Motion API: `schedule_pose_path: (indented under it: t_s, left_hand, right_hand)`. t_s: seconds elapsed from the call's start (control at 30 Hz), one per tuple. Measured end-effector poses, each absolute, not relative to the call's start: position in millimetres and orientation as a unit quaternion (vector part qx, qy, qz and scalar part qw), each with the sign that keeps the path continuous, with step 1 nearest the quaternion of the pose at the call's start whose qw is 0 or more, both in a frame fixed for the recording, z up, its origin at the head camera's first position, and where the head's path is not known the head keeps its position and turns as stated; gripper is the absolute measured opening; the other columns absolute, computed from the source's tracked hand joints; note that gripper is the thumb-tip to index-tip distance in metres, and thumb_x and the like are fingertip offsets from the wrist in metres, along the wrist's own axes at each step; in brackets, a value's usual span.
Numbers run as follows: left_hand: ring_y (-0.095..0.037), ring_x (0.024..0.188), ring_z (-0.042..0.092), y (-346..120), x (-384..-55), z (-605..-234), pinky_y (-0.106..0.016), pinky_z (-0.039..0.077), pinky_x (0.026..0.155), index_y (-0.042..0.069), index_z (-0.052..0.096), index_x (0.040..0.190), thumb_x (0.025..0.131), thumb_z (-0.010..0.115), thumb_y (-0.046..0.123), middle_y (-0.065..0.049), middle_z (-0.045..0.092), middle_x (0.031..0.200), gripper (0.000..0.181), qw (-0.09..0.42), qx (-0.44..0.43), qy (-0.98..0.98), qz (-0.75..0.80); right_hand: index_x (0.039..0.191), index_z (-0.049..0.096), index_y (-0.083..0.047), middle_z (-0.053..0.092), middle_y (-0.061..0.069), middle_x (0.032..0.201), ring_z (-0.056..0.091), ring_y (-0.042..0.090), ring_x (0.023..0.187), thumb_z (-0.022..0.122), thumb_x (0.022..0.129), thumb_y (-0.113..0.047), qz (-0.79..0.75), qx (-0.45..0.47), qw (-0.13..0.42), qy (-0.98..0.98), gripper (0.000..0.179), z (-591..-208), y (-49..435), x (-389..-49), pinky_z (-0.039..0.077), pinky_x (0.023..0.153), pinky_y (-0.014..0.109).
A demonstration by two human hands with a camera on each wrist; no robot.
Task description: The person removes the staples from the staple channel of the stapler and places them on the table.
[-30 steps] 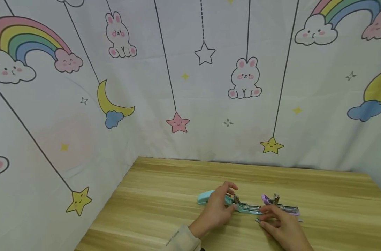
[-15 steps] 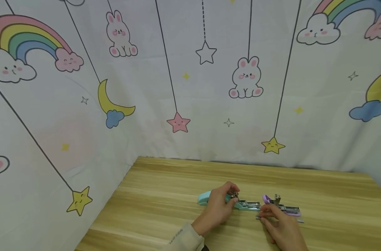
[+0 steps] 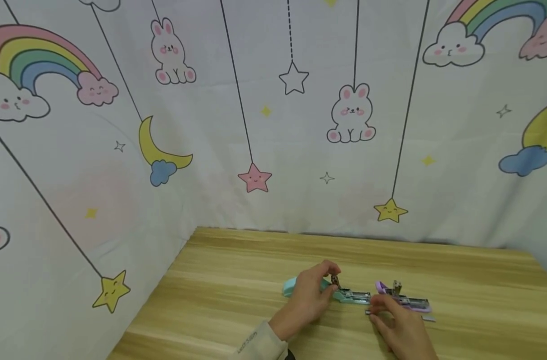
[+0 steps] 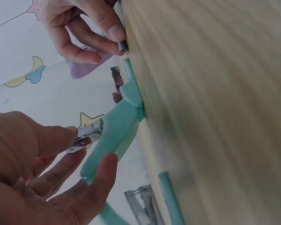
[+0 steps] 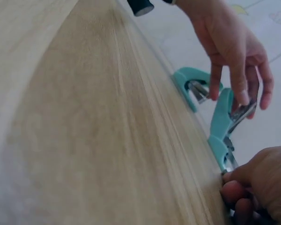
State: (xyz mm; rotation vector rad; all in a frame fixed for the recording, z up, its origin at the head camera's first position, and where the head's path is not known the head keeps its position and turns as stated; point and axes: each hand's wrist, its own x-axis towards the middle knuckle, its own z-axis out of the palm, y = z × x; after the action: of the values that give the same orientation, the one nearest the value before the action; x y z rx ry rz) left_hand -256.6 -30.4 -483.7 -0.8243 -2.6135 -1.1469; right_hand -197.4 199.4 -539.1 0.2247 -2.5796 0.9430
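Note:
A teal stapler [image 3: 356,297] lies opened on the table, its metal staple channel pointing right. My left hand [image 3: 310,292] holds it, with fingertips on the metal piece [image 4: 88,133] that stands up from the teal body [image 4: 114,126]. My right hand [image 3: 401,322] is low at the channel's tip, thumb and fingers pinching a thin grey staple strip [image 4: 123,46]. Beyond that hand, a grey strip end [image 3: 428,318] shows flat on the table; the middle is hidden under the fingers. In the right wrist view, the fingertips [image 5: 229,177] are right at the stapler's front end.
Behind my right hand lies an opened purple stapler [image 3: 415,304], its metal piece upright. A second teal stapler [image 5: 192,77] stands beyond my left hand. The wood-patterned table [image 3: 237,260] meets a printed cloth wall [image 3: 300,210] at the back and left.
My left fingertips have come onto the upright metal piece of the teal stapler, which leans slightly further left. My right hand has shifted slightly left and stays low over the strip.

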Motion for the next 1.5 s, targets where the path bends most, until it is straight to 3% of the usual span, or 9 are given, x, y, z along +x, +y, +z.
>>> schedule_pose_path:
  t_s: [0.17,0.4,0.77,0.87,1.03,1.17,1.3,1.5]
  left_hand:
    - [-0.023,0.115,0.073,-45,-255,-476,-0.031,0.061,0.096,0.015,0.067,0.129,0.099,0.072,-0.003,-0.004,0.077,0.127,0.035,0.118,-0.278,-0.873,-0.384]
    - [-0.030,0.115,0.071,-64,-257,-472,-0.020,0.060,0.077,0.012,0.065,0.131,0.099,0.067,-0.009,-0.010,0.073,0.130,0.038,0.123,-0.242,-0.866,-0.420]
    - [-0.028,0.112,0.071,-69,-261,-474,-0.022,0.059,0.078,0.011,0.066,0.127,0.097,0.067,-0.009,-0.010,0.074,0.126,0.037,0.135,-0.238,-0.864,-0.422]
    - [-0.027,0.114,0.070,-73,-261,-475,-0.033,0.062,0.084,0.015,0.065,0.128,0.097,0.066,-0.008,-0.007,0.074,0.127,0.038,0.127,-0.226,-0.869,-0.422]
    - [-0.030,0.122,0.068,-85,-266,-483,-0.049,0.059,0.099,0.019,0.063,0.133,0.092,0.064,-0.008,-0.006,0.072,0.129,0.049,0.102,-0.218,-0.880,-0.409]
    - [-0.034,0.128,0.066,-96,-270,-487,-0.050,0.058,0.103,0.021,0.056,0.139,0.087,0.064,-0.008,-0.010,0.070,0.135,0.060,0.046,-0.228,-0.888,-0.395]
    - [-0.031,0.121,0.072,-102,-275,-489,-0.041,0.060,0.098,0.020,0.052,0.142,0.093,0.066,-0.006,-0.015,0.074,0.131,0.057,-0.004,-0.253,-0.888,-0.384]
    - [-0.026,0.111,0.076,-106,-275,-493,-0.037,0.061,0.094,0.017,0.057,0.142,0.098,0.072,-0.004,-0.014,0.079,0.120,0.051,-0.011,-0.258,-0.893,-0.368]
  right_hand:
    - [0.101,0.073,-0.021,0.078,-0.016,0.088,0.075,0.002,0.084,0.091,0.080,-0.001,0.300,0.116,0.228,-0.919,0.034,-541,200,-204,0.060,0.071,0.029]
    - [0.101,0.072,-0.020,0.079,-0.015,0.086,0.075,0.002,0.077,0.088,0.082,0.001,0.294,0.146,0.266,-0.906,0.033,-546,198,-204,0.059,0.065,0.026]
    - [0.105,0.078,-0.018,0.083,-0.010,0.085,0.077,0.005,0.069,0.092,0.077,-0.001,0.268,0.160,0.328,-0.892,0.036,-549,197,-204,0.051,0.059,0.014]
    - [0.103,0.077,-0.017,0.082,-0.009,0.084,0.067,-0.006,0.061,0.093,0.075,0.001,0.270,0.165,0.338,-0.886,0.037,-550,196,-204,0.044,0.053,0.011]
    - [0.103,0.075,-0.015,0.082,-0.009,0.083,0.030,-0.023,0.051,0.094,0.072,0.004,0.279,0.169,0.325,-0.887,0.041,-552,196,-202,0.026,0.047,0.009]
    - [0.103,0.075,-0.014,0.082,-0.009,0.084,0.040,-0.021,0.054,0.094,0.069,0.007,0.283,0.176,0.333,-0.882,0.044,-554,196,-202,0.030,0.049,0.010]
    - [0.103,0.074,-0.015,0.082,-0.008,0.085,0.037,-0.016,0.052,0.093,0.070,0.007,0.283,0.162,0.333,-0.885,0.044,-553,196,-205,0.026,0.047,0.009]
    - [0.103,0.075,-0.017,0.083,-0.006,0.087,0.029,-0.015,0.050,0.092,0.076,0.003,0.294,0.142,0.312,-0.892,0.038,-550,196,-204,0.023,0.046,0.010]
